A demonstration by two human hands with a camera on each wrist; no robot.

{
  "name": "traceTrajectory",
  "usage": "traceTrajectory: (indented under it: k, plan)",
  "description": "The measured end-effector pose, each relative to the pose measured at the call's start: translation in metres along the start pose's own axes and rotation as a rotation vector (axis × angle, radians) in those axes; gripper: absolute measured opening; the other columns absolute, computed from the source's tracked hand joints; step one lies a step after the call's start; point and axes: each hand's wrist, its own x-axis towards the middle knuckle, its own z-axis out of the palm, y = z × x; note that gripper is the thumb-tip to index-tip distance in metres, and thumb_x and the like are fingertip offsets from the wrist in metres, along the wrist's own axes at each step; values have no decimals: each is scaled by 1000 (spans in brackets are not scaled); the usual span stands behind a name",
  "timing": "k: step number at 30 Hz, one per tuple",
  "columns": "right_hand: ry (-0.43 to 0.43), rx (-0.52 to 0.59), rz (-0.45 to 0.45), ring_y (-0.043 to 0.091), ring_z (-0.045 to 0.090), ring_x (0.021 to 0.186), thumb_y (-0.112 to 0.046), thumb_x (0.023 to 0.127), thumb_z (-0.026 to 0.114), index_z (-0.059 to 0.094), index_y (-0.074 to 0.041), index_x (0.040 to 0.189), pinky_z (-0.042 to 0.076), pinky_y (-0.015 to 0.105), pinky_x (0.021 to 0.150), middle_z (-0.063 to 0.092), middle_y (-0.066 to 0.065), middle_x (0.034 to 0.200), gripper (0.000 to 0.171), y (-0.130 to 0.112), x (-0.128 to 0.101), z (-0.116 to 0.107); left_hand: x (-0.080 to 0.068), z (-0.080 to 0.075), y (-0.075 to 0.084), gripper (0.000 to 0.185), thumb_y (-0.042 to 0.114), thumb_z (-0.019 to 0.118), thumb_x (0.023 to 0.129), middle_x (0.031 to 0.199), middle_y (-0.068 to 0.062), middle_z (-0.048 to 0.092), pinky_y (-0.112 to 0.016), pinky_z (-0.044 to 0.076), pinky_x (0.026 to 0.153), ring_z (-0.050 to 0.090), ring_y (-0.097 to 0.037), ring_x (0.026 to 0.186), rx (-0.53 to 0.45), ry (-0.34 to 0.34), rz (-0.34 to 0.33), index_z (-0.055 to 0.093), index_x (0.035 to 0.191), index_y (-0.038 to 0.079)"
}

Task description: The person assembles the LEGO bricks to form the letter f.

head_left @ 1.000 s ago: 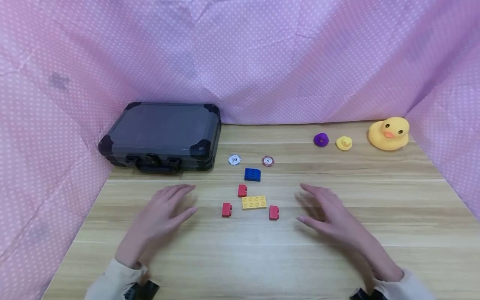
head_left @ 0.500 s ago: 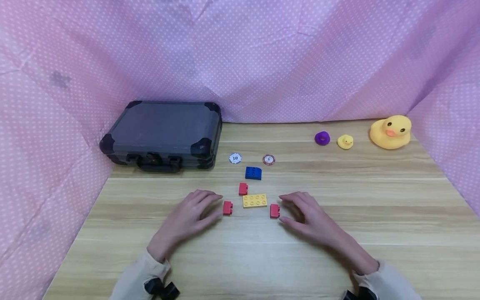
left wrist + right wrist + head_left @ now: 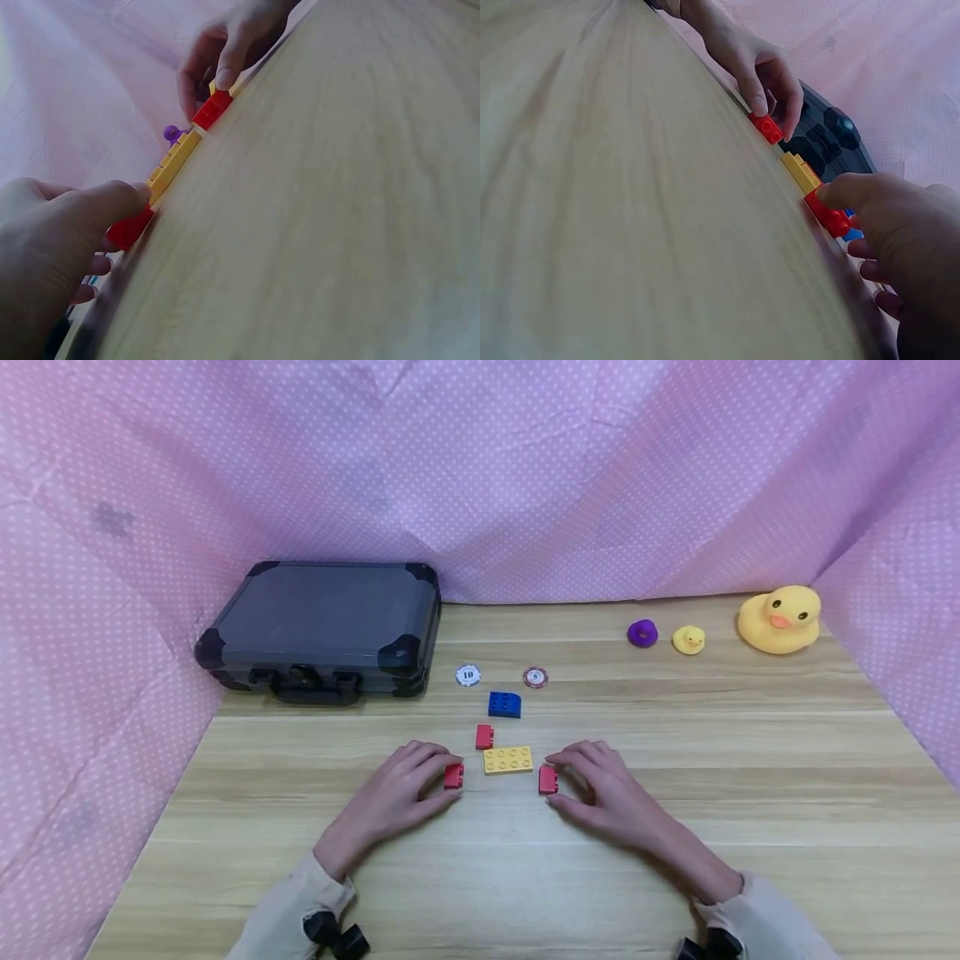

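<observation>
My left hand point(image 3: 397, 785) pinches the left red brick point(image 3: 453, 776) between thumb and forefinger; my right hand point(image 3: 600, 785) pinches the right red brick point(image 3: 548, 779) the same way. Both bricks rest on the wooden table point(image 3: 750, 793), one just beside each short end of the yellow plate point(image 3: 507, 760), which I take as my landmark. Judgement: the step in hand is securing both bricks, and it goes best with the grip low on the side walls, the studs left uncovered, and each brick lifted straight up so it does not nudge the yellow plate. A third red brick point(image 3: 484, 736) lies just behind the plate's left end, and a blue brick point(image 3: 504, 704) sits further behind; my knuckles should stay clear of both. Behind the blue brick are a white chip point(image 3: 467, 675) and a red chip point(image 3: 536, 677). The dark case point(image 3: 322, 627) stands behind and left of the plate, and the ducks point(image 3: 778, 620) are well apart to its right. Hard to make out: in the left wrist view my thumb point(image 3: 112, 206) covers most of the left brick. In the right wrist view my fingers point(image 3: 855, 191) hide the right brick's far side. I cannot tell whether either brick has left the table.
</observation>
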Motion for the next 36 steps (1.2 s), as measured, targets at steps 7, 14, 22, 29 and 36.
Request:
traceTrajectory:
  k: [7, 14, 22, 29, 36]
  plan:
    - [17, -17, -24, 16, 48, 115, -28, 89, 84, 70, -21, 126, 43, 44, 93, 60, -7, 124, 40, 0, 0, 2, 1, 1, 1, 37, 31, 80, 92, 118, 0, 69, -38, 53, 93, 60, -16, 107, -2, 22, 6, 73, 124, 14]
    - [24, -27, -37, 17, 48, 113, -27, 90, 82, 71, -20, 124, 42, 44, 92, 60, -5, 122, 36, 0, 1, 1, 1, 1, 2, 40, 30, 81, 92, 117, 0, 69, -38, 54, 93, 60, -16, 106, -15, 28, -6, 72, 127, 13]
    - [34, -24, -45, 16, 49, 112, -27, 90, 83, 71, -20, 123, 41, 43, 91, 62, -6, 121, 36, 1, 1, 1, 1, 4, 6, 38, 28, 82, 91, 118, 0, 68, -36, 54, 92, 59, -14, 107, -52, 30, -18, 73, 126, 13]
    - [43, -4, -45, 11, 51, 109, -28, 90, 82, 71, -22, 123, 45, 39, 89, 63, -12, 119, 36, 2, 0, 1, 0, 5, 15, 35, 29, 83, 90, 117, 9, 65, -35, 54, 90, 55, -8, 105, -217, -7, -103, 71, 121, 20]
    - [54, 18, -68, 10, 55, 109, -26, 90, 83, 70, -23, 125, 50, 35, 88, 65, -12, 120, 37, 2, -1, 2, 2, 10, 23, 36, 27, 82, 91, 117, 12, 64, -32, 53, 88, 54, -7, 103, -308, -32, -148, 68, 124, 22]
